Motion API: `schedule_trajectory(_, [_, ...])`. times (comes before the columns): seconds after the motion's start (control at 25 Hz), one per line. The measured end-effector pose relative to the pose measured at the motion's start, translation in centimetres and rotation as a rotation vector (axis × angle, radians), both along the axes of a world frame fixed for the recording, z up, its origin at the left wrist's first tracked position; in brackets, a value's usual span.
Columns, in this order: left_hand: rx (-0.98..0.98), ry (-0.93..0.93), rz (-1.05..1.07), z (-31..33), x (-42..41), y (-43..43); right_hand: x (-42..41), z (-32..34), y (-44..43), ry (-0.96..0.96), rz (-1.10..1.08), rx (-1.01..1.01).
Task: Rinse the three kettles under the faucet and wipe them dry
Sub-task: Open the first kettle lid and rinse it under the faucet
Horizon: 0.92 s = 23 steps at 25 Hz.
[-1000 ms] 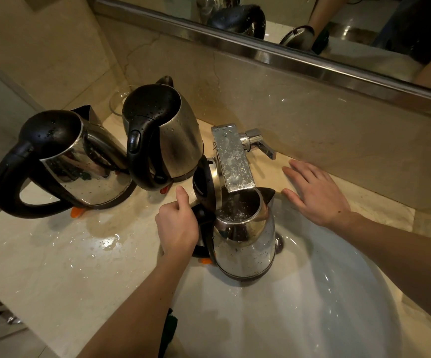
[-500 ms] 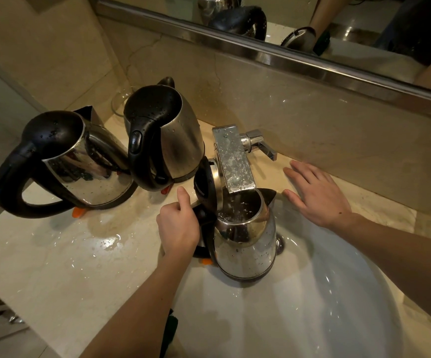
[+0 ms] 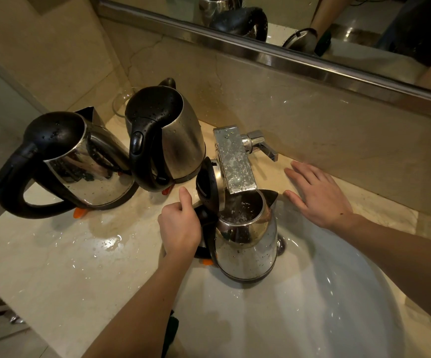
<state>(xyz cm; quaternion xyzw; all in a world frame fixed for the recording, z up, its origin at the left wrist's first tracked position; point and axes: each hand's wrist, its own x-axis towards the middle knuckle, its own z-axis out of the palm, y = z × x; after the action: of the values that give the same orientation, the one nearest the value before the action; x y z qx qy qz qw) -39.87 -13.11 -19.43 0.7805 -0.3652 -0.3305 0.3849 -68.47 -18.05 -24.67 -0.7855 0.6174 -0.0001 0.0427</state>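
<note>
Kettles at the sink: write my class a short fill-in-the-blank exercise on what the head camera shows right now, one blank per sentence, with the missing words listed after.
1. The left hand grips the handle of the kettle under the faucet, whose lid stands ____.
2. The right hand lies flat and holds ____.
3. The number of kettles standing on the countertop is ____.
4. The faucet spout ends above the open kettle's ____.

Missing words: open; nothing; two; mouth
</note>
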Motion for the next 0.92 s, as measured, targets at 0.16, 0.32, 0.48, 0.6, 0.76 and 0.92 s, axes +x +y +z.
schedule_trajectory(0.16, [0.01, 0.002, 0.002, 0.16, -0.07, -0.03, -0.02, -0.03, -0.01, 0.0, 0.002, 0.001])
schedule_trajectory(0.32, [0.012, 0.001, 0.008, 0.22, 0.0, 0.0, -0.05, -0.15, -0.06, -0.003, 0.001, 0.0])
schedule_trajectory(0.48, [0.004, -0.002, 0.003, 0.24, -0.01, 0.04, -0.13, -0.27, -0.09, 0.004, 0.006, -0.006])
schedule_trajectory(0.6, [0.005, -0.003, 0.006, 0.26, -0.06, 0.02, -0.14, -0.26, -0.12, 0.018, 0.01, -0.007])
schedule_trajectory(0.76, [0.003, -0.005, 0.007, 0.3, -0.13, 0.0, -0.11, -0.2, -0.15, 0.021, 0.008, 0.001])
schedule_trajectory(0.92, [0.002, -0.008, 0.004, 0.18, -0.04, 0.0, -0.16, -0.31, -0.15, 0.032, 0.006, 0.007])
